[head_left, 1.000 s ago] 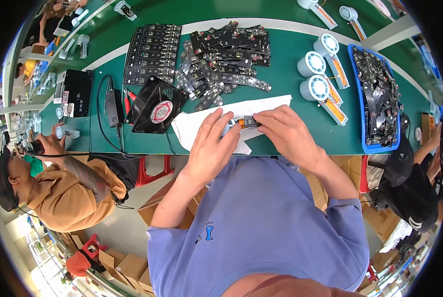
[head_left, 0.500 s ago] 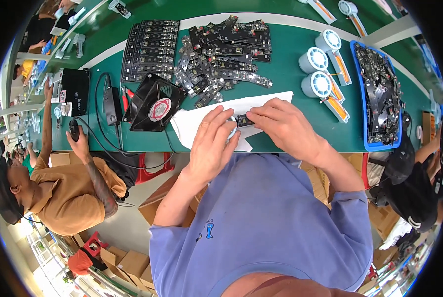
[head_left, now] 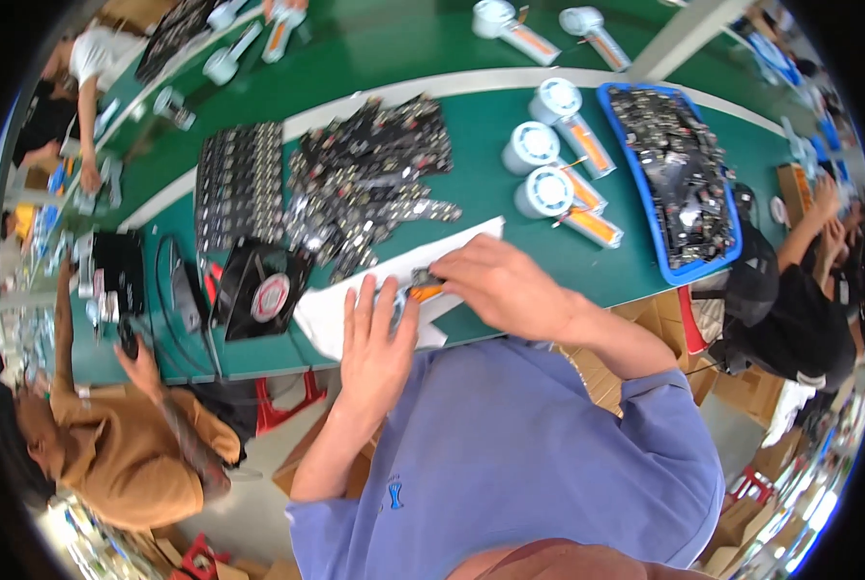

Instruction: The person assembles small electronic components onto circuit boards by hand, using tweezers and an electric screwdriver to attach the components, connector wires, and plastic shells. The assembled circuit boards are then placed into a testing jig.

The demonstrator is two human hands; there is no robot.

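Observation:
On the white sheet point(head_left: 340, 317) in front of me lies a light blue handheld fan housing point(head_left: 398, 307), mostly hidden under my fingers. My left hand point(head_left: 379, 338) holds its near left part, fingers stretched across it. An orange strip point(head_left: 426, 291) shows between my hands, like the orange inserts in the other fans. At its far side, my right hand point(head_left: 500, 290) pinches a small dark circuit board point(head_left: 421, 275) with thumb and fingertips. How the board sits against the housing is blurred.
Rows of circuit boards point(head_left: 239, 184) and a loose heap of boards point(head_left: 374, 174) lie beyond. Several light blue fans point(head_left: 546, 191) stand right of them, near a blue tray point(head_left: 653, 217) of boards. A black square fan point(head_left: 263, 295) sits left. A co-worker point(head_left: 137, 454) works at left.
The view has swung, shifting the table contents left and down. The orange strip now shows between my hands, and the board's dark face is turned less toward view.

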